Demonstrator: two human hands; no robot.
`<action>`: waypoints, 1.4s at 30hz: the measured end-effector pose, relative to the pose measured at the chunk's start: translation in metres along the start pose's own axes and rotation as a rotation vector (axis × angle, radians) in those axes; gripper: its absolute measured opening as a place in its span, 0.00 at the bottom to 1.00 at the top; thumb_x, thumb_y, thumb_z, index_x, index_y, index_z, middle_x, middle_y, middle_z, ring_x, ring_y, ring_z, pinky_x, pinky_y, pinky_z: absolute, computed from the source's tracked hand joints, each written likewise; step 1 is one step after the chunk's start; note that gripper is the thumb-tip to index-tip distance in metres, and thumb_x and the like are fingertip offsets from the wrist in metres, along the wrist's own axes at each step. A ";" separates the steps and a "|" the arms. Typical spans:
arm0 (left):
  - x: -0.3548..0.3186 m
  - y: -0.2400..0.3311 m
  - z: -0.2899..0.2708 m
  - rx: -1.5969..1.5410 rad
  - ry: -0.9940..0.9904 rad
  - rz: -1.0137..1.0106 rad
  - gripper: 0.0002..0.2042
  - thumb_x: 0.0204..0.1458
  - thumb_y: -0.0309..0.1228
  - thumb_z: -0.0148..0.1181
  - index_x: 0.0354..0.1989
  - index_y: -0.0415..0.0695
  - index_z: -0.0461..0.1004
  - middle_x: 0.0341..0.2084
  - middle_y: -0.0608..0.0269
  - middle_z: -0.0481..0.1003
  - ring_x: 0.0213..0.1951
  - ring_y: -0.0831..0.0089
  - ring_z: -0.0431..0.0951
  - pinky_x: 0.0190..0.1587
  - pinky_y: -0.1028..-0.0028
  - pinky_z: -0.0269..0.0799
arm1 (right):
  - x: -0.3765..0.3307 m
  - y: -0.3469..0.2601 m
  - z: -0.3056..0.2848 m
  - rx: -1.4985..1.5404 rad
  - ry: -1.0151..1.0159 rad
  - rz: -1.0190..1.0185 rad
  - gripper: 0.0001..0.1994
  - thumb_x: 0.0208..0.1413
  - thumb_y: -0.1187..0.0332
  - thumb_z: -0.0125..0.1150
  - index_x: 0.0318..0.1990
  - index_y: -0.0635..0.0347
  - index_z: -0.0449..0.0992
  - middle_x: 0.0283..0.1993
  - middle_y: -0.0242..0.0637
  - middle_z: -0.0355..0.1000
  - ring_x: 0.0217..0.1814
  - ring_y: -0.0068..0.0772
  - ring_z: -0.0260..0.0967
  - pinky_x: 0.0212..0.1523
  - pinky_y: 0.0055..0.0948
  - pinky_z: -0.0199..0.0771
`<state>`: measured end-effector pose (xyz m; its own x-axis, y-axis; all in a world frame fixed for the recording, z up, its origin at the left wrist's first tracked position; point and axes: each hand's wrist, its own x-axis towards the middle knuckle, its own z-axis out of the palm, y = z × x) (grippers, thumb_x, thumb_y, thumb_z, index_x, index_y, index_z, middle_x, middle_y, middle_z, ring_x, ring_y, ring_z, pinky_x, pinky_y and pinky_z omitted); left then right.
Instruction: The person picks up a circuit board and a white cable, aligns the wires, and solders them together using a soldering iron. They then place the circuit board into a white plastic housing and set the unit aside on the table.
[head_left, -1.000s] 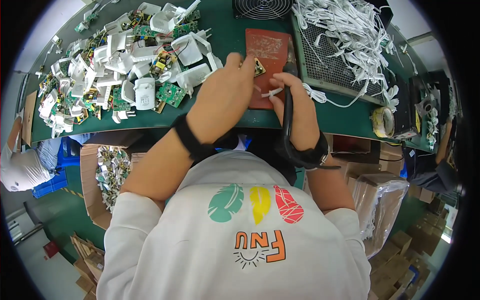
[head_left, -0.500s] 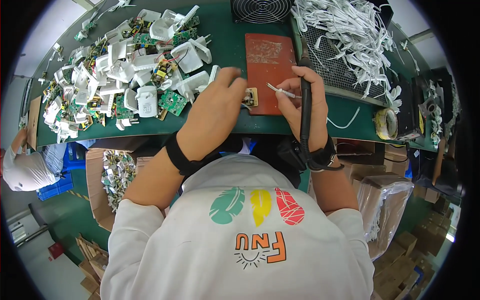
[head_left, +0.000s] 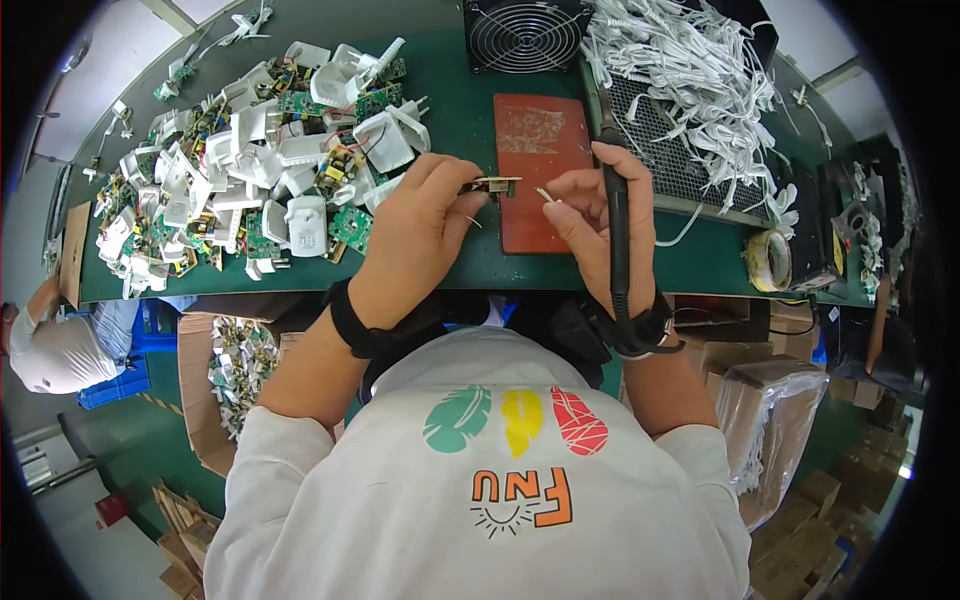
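My left hand (head_left: 408, 245) pinches a small circuit board (head_left: 500, 187) between thumb and fingers, holding it edge-on above the left edge of a reddish-brown mat (head_left: 541, 228). A thin wire hangs below the board near my thumb. My right hand (head_left: 600, 225) grips a soldering iron (head_left: 616, 215) by its black handle, its tip end pointing away from me. Between that thumb and forefinger is also the stripped end of a white cable (head_left: 546, 195), a short gap to the right of the board. The cable's tail curves out on the bench beyond my wrist.
On the left lies a heap of white plug housings (head_left: 305, 225) and green boards. A black fan (head_left: 526, 38) stands at the back. White cables (head_left: 690, 75) cover a mesh-topped stand (head_left: 655, 130). A tape roll (head_left: 770, 262) sits right. Another person (head_left: 75, 345) is far left.
My left hand has picked the circuit board up off the mat and turned it edge-on. My right hand still has the iron and cable, with the cable end lower and closer in.
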<state>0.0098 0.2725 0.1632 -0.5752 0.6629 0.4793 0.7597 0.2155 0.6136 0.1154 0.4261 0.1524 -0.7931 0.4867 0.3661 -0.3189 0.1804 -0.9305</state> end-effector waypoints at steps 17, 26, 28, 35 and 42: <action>0.000 0.006 0.005 -0.252 0.004 -0.042 0.06 0.47 0.23 0.60 0.34 0.40 0.74 0.21 0.65 0.72 0.22 0.80 0.71 0.25 0.80 0.65 | 0.002 -0.019 0.004 0.096 -0.026 0.156 0.23 0.50 0.79 0.56 0.54 0.59 0.58 0.31 0.31 0.68 0.29 0.14 0.62 0.30 0.14 0.63; -0.001 0.006 0.006 -0.219 -0.010 0.007 0.06 0.45 0.23 0.62 0.33 0.41 0.74 0.21 0.63 0.71 0.23 0.74 0.71 0.25 0.77 0.65 | 0.000 -0.021 0.008 0.081 0.031 0.117 0.24 0.49 0.80 0.56 0.55 0.60 0.58 0.32 0.32 0.68 0.29 0.15 0.63 0.30 0.15 0.63; -0.001 0.005 0.005 -0.139 0.012 0.086 0.07 0.43 0.23 0.62 0.33 0.41 0.73 0.21 0.63 0.72 0.23 0.73 0.71 0.25 0.76 0.66 | 0.000 -0.021 0.008 0.070 0.030 0.112 0.24 0.49 0.79 0.56 0.55 0.60 0.58 0.32 0.33 0.68 0.30 0.15 0.63 0.30 0.15 0.64; -0.004 0.001 -0.004 0.286 0.016 0.474 0.12 0.36 0.23 0.60 0.34 0.39 0.72 0.27 0.63 0.72 0.25 0.73 0.70 0.23 0.76 0.65 | 0.001 -0.007 0.006 0.181 -0.049 0.221 0.24 0.50 0.81 0.55 0.55 0.61 0.57 0.32 0.34 0.68 0.30 0.17 0.63 0.30 0.16 0.64; -0.026 -0.010 0.001 0.643 -0.199 0.681 0.04 0.35 0.30 0.54 0.22 0.46 0.69 0.21 0.68 0.64 0.24 0.77 0.67 0.18 0.81 0.62 | -0.012 0.010 0.006 -0.269 -0.273 0.161 0.23 0.49 0.81 0.55 0.54 0.61 0.58 0.34 0.35 0.69 0.34 0.21 0.66 0.35 0.21 0.67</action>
<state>0.0174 0.2542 0.1445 0.0685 0.8883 0.4541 0.9675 0.0518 -0.2475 0.1188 0.4170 0.1383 -0.9418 0.2892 0.1715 -0.0609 0.3547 -0.9330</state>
